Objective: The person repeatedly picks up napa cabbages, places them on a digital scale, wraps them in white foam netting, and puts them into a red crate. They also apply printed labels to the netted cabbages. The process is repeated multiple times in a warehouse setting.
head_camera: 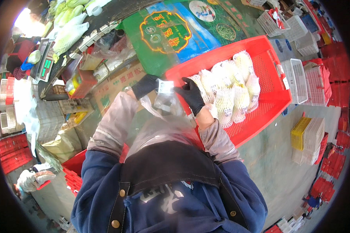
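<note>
My left hand (145,86), in a black glove, grips the edge of clear plastic (166,102) that looks like a bag or backing strip. A white printed label (165,86) shows at its top, between my hands. My right hand (191,94), also black-gloved, is at the near-left rim of a red plastic crate (268,102). Its fingertips reach toward the label; whether they pinch it is unclear. Inside the crate lie several pale vegetables (224,100), likely cabbages, in white foam net sleeves, many bearing small printed labels.
Beyond the crate lies a green and blue printed sheet (163,35). At left, a digital scale (45,62) stands on a dark bench near more netted cabbages (71,32). A blue-gloved hand (26,64) of another person is beside a cabbage there. Stacked crates (307,139) stand at right.
</note>
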Action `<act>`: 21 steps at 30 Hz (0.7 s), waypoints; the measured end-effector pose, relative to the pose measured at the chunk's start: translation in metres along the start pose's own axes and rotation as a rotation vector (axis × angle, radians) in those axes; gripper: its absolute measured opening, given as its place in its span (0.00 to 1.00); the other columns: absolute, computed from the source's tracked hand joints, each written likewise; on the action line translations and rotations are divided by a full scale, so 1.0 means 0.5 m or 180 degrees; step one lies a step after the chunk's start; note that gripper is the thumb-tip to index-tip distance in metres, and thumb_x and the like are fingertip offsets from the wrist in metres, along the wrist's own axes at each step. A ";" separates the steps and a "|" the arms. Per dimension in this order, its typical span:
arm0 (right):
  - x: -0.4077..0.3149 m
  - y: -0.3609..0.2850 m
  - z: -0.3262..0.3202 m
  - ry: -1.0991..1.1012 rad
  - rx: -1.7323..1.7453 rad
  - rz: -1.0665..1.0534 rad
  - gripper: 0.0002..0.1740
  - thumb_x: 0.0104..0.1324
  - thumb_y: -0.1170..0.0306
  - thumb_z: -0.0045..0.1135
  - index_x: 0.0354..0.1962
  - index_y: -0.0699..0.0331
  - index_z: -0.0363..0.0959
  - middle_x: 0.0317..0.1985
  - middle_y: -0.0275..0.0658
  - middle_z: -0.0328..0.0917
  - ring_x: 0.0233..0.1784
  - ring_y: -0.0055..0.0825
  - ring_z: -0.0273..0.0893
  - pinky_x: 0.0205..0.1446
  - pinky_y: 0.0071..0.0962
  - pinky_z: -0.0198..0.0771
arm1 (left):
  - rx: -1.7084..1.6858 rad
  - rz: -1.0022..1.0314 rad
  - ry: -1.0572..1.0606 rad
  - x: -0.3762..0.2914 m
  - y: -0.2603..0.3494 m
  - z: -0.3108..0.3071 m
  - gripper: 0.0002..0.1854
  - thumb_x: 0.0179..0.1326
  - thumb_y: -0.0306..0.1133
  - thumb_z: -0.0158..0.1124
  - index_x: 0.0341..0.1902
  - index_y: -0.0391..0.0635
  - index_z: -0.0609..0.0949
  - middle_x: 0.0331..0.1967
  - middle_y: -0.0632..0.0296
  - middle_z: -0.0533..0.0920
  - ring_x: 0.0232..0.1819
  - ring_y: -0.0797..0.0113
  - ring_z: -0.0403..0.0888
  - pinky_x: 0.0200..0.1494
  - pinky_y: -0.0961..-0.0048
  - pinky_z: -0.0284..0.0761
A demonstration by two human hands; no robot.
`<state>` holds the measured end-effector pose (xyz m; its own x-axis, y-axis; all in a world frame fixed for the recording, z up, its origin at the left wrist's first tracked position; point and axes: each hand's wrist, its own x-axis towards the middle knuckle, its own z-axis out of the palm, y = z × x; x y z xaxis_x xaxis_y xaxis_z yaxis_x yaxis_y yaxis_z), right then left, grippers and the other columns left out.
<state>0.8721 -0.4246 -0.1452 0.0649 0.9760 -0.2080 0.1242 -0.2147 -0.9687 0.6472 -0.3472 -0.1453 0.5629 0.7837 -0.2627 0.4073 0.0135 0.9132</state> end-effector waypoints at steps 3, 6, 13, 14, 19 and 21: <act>0.018 0.017 0.009 0.0117 -0.0249 0.0118 0.39 0.49 0.59 0.75 0.54 0.71 0.69 0.29 0.31 0.69 0.32 0.19 0.67 0.37 0.23 0.68 | 0.0380 0.0179 -0.0183 0.025 -0.044 -0.003 0.09 0.58 0.29 0.60 0.39 0.37 0.81 0.28 0.61 0.82 0.30 0.70 0.77 0.36 0.68 0.74; 0.048 0.046 0.015 0.0322 -0.0955 0.0072 0.37 0.47 0.57 0.75 0.50 0.71 0.72 0.37 0.40 0.77 0.40 0.28 0.74 0.45 0.28 0.71 | 0.0091 0.1028 -0.0667 0.038 -0.084 -0.006 0.12 0.55 0.25 0.58 0.43 0.38 0.82 0.33 0.50 0.82 0.34 0.59 0.78 0.41 0.61 0.75; 0.094 0.069 0.012 0.0057 -0.0647 0.0391 0.43 0.44 0.54 0.76 0.52 0.72 0.70 0.51 0.51 0.76 0.54 0.39 0.75 0.57 0.35 0.71 | 0.0097 -0.0325 -0.0664 0.037 -0.082 -0.027 0.17 0.54 0.41 0.66 0.42 0.41 0.83 0.34 0.54 0.84 0.35 0.64 0.81 0.42 0.66 0.75; 0.095 0.066 0.009 0.0046 -0.0466 0.0363 0.44 0.43 0.56 0.77 0.53 0.73 0.70 0.51 0.51 0.75 0.54 0.38 0.74 0.57 0.35 0.71 | 0.0628 -0.0045 -0.0344 0.027 -0.077 -0.028 0.21 0.54 0.43 0.67 0.46 0.42 0.83 0.39 0.53 0.84 0.40 0.61 0.81 0.46 0.65 0.75; 0.085 0.054 0.008 0.0031 -0.0558 0.0154 0.48 0.42 0.57 0.78 0.56 0.74 0.67 0.54 0.52 0.74 0.58 0.41 0.72 0.61 0.35 0.68 | 0.0787 -0.0378 0.0585 -0.070 -0.081 -0.077 0.28 0.56 0.44 0.69 0.59 0.47 0.79 0.52 0.54 0.82 0.55 0.62 0.79 0.60 0.69 0.70; 0.084 0.063 0.009 0.0137 -0.0620 0.0179 0.48 0.42 0.57 0.78 0.56 0.75 0.66 0.55 0.52 0.73 0.60 0.42 0.71 0.63 0.35 0.67 | 0.0592 -0.0447 0.0766 -0.113 -0.104 -0.115 0.26 0.56 0.43 0.68 0.57 0.45 0.80 0.52 0.55 0.82 0.54 0.66 0.79 0.60 0.71 0.71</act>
<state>0.8742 -0.3900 -0.1850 0.1187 0.9607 -0.2510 0.3080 -0.2759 -0.9105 0.5528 -0.3561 -0.1602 0.3151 0.9067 -0.2805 0.6056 0.0355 0.7950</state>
